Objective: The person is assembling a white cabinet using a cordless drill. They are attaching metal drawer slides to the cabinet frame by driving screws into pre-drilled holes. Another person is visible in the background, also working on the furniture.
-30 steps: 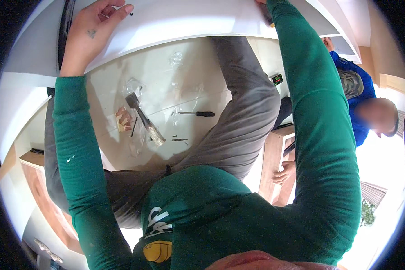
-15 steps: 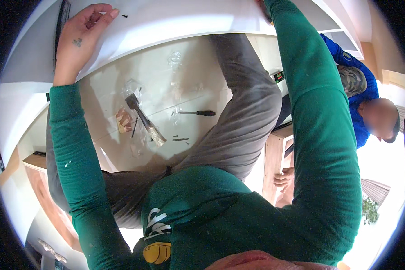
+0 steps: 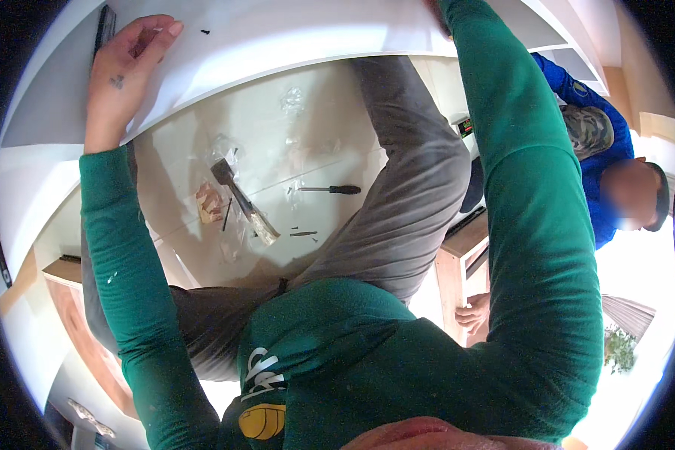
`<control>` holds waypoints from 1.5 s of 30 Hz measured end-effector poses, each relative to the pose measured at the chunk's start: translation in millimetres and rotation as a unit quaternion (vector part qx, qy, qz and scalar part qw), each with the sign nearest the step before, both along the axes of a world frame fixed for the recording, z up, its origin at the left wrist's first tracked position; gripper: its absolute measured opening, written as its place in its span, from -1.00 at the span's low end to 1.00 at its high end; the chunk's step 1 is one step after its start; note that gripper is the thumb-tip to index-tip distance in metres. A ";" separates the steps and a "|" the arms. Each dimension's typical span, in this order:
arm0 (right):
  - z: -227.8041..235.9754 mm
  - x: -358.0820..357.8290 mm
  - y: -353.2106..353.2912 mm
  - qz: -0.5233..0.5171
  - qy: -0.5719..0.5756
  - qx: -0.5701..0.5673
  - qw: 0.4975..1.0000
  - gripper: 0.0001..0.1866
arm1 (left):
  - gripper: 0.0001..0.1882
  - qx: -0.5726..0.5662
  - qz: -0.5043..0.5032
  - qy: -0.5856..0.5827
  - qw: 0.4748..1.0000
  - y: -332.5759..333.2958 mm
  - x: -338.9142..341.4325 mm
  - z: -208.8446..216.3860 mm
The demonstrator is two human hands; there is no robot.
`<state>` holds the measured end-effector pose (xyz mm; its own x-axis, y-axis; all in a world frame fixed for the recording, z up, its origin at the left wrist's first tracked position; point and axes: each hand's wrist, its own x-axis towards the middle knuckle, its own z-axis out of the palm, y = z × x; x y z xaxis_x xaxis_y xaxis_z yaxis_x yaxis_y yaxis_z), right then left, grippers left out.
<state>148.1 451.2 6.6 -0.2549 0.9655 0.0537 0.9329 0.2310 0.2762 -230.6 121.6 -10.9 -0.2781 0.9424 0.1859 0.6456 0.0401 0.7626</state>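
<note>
My left hand [image 3: 124, 71] is raised against a white panel [image 3: 277, 34], its fingers curled in and thumb and forefinger close together. Whatever they may pinch is too small or too hidden to name. Just right of the fingertips a small black screw [image 3: 205, 31] shows against the panel. A black drawer rail [image 3: 105, 26] runs along the panel to the left of this hand. Of my right hand [image 3: 437, 13] only a sliver shows at the top edge, by the panel's right part. Its fingers are out of view.
Between my legs a hammer-like tool [image 3: 244, 199], a screwdriver [image 3: 330, 189], small metal pieces [image 3: 303, 233] and clear plastic bags [image 3: 291, 97] lie on the tiled floor [image 3: 180, 180]. At right, a person in blue [image 3: 615, 172] is near a wooden cabinet piece [image 3: 451, 285], another hand [image 3: 474, 313] on it.
My left hand has shifted slightly left and down, a little farther from the screw, with thumb and forefinger drawn back. The person in blue has turned their head slightly.
</note>
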 end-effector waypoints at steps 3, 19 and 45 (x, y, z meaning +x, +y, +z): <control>0.3 0.5 -2.2 -0.001 0.003 0.001 1.000 -0.42 | -0.54 -0.013 -0.010 0.009 1.000 1.3 -1.3 1.6; 1.4 -1.0 -11.3 0.000 0.021 0.007 1.000 -0.43 | -0.54 -0.009 0.000 -0.010 1.000 1.3 5.3 -0.6; 0.7 11.4 -9.7 -0.009 0.011 0.004 1.000 -0.39 | -0.54 -0.011 -0.006 -0.025 1.000 1.2 4.3 0.7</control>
<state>159.4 441.5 7.3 -0.2355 0.9696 0.0669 0.9429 0.2112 0.2577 -226.3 122.8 -10.2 -0.2752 0.9494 0.1513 0.6068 0.0494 0.7934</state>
